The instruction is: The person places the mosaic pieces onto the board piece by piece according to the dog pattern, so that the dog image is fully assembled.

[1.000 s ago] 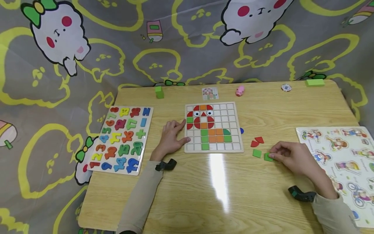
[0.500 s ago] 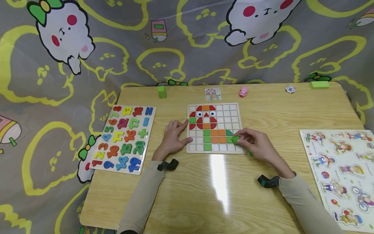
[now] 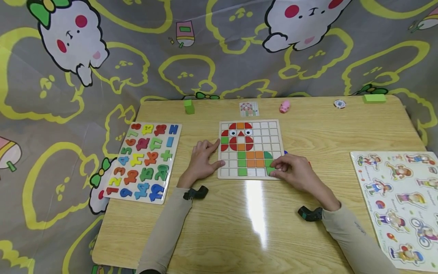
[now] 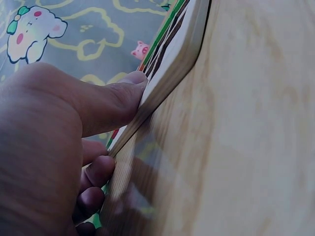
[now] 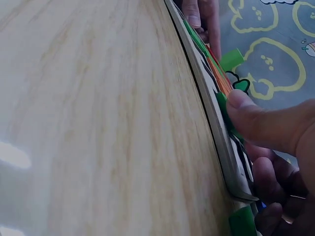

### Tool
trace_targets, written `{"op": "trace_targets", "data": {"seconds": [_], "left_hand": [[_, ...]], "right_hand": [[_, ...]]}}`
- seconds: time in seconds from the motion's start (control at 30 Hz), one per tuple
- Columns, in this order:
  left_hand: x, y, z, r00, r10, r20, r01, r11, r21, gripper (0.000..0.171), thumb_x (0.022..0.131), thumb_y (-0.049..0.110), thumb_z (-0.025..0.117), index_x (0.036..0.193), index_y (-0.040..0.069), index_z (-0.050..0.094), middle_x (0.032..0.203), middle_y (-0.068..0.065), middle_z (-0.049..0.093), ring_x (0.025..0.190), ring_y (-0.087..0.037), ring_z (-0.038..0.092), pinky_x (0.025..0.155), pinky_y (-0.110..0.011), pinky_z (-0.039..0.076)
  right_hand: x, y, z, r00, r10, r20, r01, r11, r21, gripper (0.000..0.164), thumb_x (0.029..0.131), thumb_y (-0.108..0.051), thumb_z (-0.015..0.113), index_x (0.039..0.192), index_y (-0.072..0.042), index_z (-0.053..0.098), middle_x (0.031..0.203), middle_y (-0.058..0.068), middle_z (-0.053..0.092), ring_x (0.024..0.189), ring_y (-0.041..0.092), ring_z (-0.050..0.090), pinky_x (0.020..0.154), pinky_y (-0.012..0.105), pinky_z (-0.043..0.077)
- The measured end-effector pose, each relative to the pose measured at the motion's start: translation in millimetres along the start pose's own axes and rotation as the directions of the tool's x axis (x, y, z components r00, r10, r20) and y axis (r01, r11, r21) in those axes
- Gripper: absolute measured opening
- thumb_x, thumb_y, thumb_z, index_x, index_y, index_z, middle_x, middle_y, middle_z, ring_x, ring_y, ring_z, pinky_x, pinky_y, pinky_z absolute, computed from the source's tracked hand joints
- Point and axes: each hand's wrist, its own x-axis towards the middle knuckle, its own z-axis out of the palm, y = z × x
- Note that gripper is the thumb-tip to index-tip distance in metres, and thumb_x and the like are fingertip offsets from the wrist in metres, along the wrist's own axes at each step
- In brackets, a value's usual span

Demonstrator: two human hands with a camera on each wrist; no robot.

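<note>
A wooden grid board [image 3: 249, 176] lies mid-table, with red, orange and green tiles and two eye tiles in some cells. My left hand [image 3: 202, 161] rests at its left edge, thumb and index finger spread; in the left wrist view the thumb [image 4: 110, 105] lies on the rim. At the board's lower right, my right hand [image 3: 295, 170] pinches a green square tile [image 3: 270, 169] over a bottom-row cell, just below another green tile. The right wrist view shows the thumb [image 5: 258, 120] on this green tile [image 5: 226, 110]; the other fingers are curled beyond the board edge.
Another green tile [image 5: 242, 222] lies beside the board, and a blue piece [image 3: 286, 152] shows behind my right hand. A number board [image 3: 143, 163] stands left, a picture board [image 3: 397, 205] right. Along the back are a pattern card [image 3: 249, 109], pink pig [image 3: 284, 107], poker chip [image 3: 340, 104] and green blocks [image 3: 374, 99].
My right hand has picked up a green square tile from the table, carried it left and lowered it onto the board's lower right. My left hand stays at the board's edge.
</note>
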Motion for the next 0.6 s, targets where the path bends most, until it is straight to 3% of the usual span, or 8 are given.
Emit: {"op": "trace_targets", "data": {"seconds": [0.17, 0.3, 0.5, 0.6], "left_hand": [[-0.6, 1.5, -1.2, 1.0, -0.001, -0.002, 0.001, 1.0, -0.01, 0.081, 0.086, 0.047, 0.072, 0.153, 0.017, 0.037, 0.11, -0.003, 0.049, 0.095, -0.021, 0.035, 0.087, -0.038, 0.027], [-1.0, 2.1, -1.5, 1.0, -0.007, 0.0, 0.007, 1.0, -0.011, 0.081, 0.087, 0.047, 0.071, 0.153, 0.018, 0.037, 0.11, -0.003, 0.048, 0.095, -0.02, 0.034, 0.086, -0.037, 0.026], [-0.5, 2.8, -1.1, 1.0, -0.007, 0.0, 0.007, 1.0, -0.015, 0.08, 0.087, 0.047, 0.071, 0.154, 0.017, 0.037, 0.11, -0.003, 0.048, 0.095, -0.021, 0.034, 0.086, -0.037, 0.026], [-0.8, 2.1, -1.4, 1.0, -0.013, 0.003, 0.013, 1.0, -0.01, 0.08, 0.087, 0.047, 0.071, 0.154, 0.018, 0.036, 0.11, -0.003, 0.047, 0.095, -0.02, 0.034, 0.086, -0.037, 0.026]], "right_hand": [[-0.5, -0.6, 4.2, 0.998, -0.039, -0.046, 0.04, 0.999, 0.017, 0.018, 0.074, -0.016, 0.087, 0.088, -0.015, 0.076, 0.077, -0.009, 0.065, 0.066, 0.005, 0.055, 0.059, 0.019, 0.044], [-1.8, -0.1, 0.7, 0.998, -0.015, -0.06, 0.018, 0.999, 0.045, 0.017, 0.076, -0.018, 0.086, 0.089, -0.016, 0.077, 0.077, -0.009, 0.065, 0.066, 0.005, 0.055, 0.058, 0.019, 0.044], [-5.9, 16.9, -37.7, 0.99, 0.06, -0.125, -0.066, 0.997, -0.048, 0.019, 0.079, -0.02, 0.085, 0.095, -0.015, 0.077, 0.079, -0.006, 0.065, 0.068, 0.008, 0.056, 0.06, 0.017, 0.042], [-12.9, 25.8, -57.1, 0.991, 0.104, -0.089, -0.114, 0.988, -0.109, 0.029, 0.074, -0.024, 0.088, 0.1, -0.016, 0.076, 0.081, -0.004, 0.065, 0.071, 0.011, 0.056, 0.063, 0.02, 0.04]]}}
